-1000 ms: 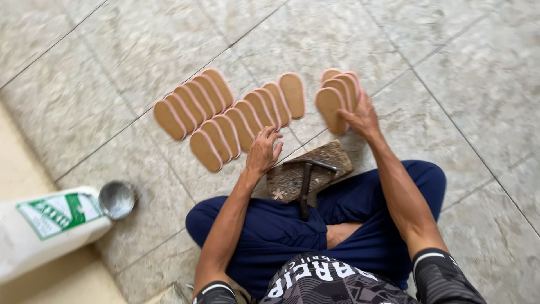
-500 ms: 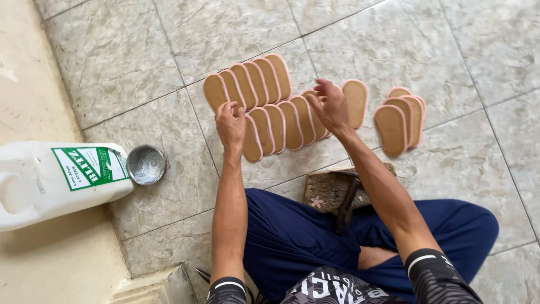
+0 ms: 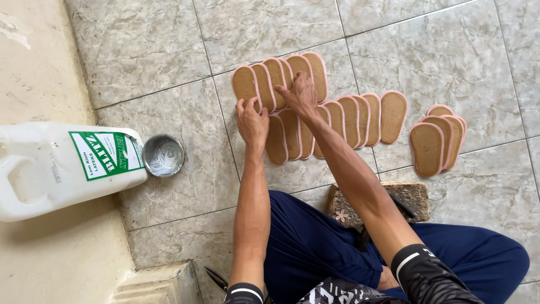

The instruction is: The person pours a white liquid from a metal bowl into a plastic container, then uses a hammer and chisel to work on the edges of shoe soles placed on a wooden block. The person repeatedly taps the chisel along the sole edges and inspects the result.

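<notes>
Sitting on the tiled floor [image 3: 450, 50], I work with both hands on the upper row of soles [image 3: 281, 76], a set of tan, pink-edged oval cut-outs laid overlapping like shingles. Each sole's long axis runs away from me, up the frame, with a slight tilt; the row itself runs left to right. My left hand [image 3: 251, 121] rests with fingertips on the lower edge of the leftmost sole, fingers bent, clamped on nothing. My right hand [image 3: 301, 95] lies flat on the soles just beside it, fingers spread. The hands are near each other but apart. A lower row of soles [image 3: 343, 121] lies overlapped below, and a small stack of soles [image 3: 436, 141] sits apart at right. A white jug [image 3: 62, 169] and metal cup [image 3: 163, 155] stand at left; a rough block [image 3: 394, 200] is by my knee.
</notes>
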A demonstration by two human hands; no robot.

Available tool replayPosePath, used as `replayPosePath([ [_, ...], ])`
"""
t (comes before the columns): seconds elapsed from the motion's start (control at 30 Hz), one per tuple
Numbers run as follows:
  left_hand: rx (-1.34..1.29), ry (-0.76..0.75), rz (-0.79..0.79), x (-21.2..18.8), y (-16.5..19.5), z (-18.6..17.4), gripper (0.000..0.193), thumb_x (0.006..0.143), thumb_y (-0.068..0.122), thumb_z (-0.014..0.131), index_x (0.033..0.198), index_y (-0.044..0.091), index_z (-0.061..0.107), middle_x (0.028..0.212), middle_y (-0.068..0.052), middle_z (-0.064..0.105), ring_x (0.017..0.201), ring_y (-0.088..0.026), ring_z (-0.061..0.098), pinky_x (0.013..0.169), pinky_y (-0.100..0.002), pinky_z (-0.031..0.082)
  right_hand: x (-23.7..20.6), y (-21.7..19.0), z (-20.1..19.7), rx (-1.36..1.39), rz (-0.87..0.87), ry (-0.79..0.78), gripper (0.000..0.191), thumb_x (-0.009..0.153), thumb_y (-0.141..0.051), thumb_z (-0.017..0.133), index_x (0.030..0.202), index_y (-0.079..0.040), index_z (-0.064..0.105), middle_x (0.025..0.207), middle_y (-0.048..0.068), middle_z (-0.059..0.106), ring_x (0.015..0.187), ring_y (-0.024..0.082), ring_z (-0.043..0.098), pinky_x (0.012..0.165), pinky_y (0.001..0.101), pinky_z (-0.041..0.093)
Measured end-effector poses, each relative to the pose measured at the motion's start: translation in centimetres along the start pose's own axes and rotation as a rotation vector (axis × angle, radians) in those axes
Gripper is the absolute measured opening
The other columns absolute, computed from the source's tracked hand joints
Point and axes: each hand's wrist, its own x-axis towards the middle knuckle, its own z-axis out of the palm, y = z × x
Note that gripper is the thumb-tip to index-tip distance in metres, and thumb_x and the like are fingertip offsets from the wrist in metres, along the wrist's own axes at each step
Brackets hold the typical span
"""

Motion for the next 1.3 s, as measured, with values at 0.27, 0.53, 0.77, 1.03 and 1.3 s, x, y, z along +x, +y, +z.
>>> replayPosePath([
  [0.27, 0.014, 0.011, -0.034, 0.1, 0.0, -0.2, 0.045, 0.079, 0.016, 0.083, 0.121, 0.010, 0.068, 0.142, -0.021, 0.053, 0.125, -0.044, 0.055, 0.102, -0.050, 0.049, -0.3, -1.5, 1.1, 0.092, -0.046, -0.007, 0.047, 0.078, -0.035, 0.087, 0.108, -0.004, 0.066, 0.104, 0.015, 0.070, 0.095, 0.029, 0.068, 0.084, 0.0427, 0.055],
  [0.53, 0.094, 0.057, 0.050, 0.0, 0.5, 0.4, 0.052, 0.080, 0.018, 0.083, 0.125, 0.000, 0.062, 0.144, -0.031, 0.046, 0.128, -0.048, 0.049, 0.102, -0.053, 0.045, -2.4, 3.3, -3.4, 0.095, -0.176, 0.063, 0.033, 0.092, -0.025, 0.076, 0.114, -0.002, 0.069, 0.106, 0.014, 0.073, 0.089, 0.024, 0.072, 0.082, 0.0384, 0.058],
  [0.77, 0.022, 0.059, 0.373, -1.9, 3.0, 1.7, 0.036, 0.088, 0.013, 0.077, 0.120, 0.001, 0.067, 0.140, -0.026, 0.053, 0.131, -0.043, 0.052, 0.111, -0.051, 0.044, -11.8, 16.5, -15.6, 0.033, -0.131, 0.221, 0.024, 0.097, -0.023, 0.078, 0.110, -0.004, 0.076, 0.096, 0.009, 0.078, 0.081, 0.019, 0.074, 0.071, 0.0313, 0.060],
  [1.03, -0.085, -0.111, 0.572, -7.8, 8.6, 2.6, 0.030, 0.092, 0.010, 0.074, 0.120, -0.001, 0.070, 0.139, -0.030, 0.054, 0.129, -0.044, 0.054, 0.111, -0.048, 0.043, -19.6, 24.5, -23.9, -0.399, 0.236, 0.310, 0.073, 0.069, -0.036, 0.096, 0.119, 0.003, 0.059, 0.114, 0.027, 0.064, 0.097, 0.036, 0.065, 0.075, 0.0455, 0.056],
  [1.3, -0.265, -0.374, 0.588, -17.9, 9.4, 2.2, 0.023, 0.098, 0.014, 0.068, 0.116, 0.001, 0.070, 0.136, -0.023, 0.062, 0.125, -0.037, 0.063, 0.108, -0.044, 0.053, -22.6, 27.1, -26.6, 0.170, 0.249, 0.389, 0.039, 0.102, -0.036, 0.070, 0.121, -0.001, 0.068, 0.100, 0.019, 0.075, 0.090, 0.026, 0.074, 0.082, 0.0414, 0.056],
])
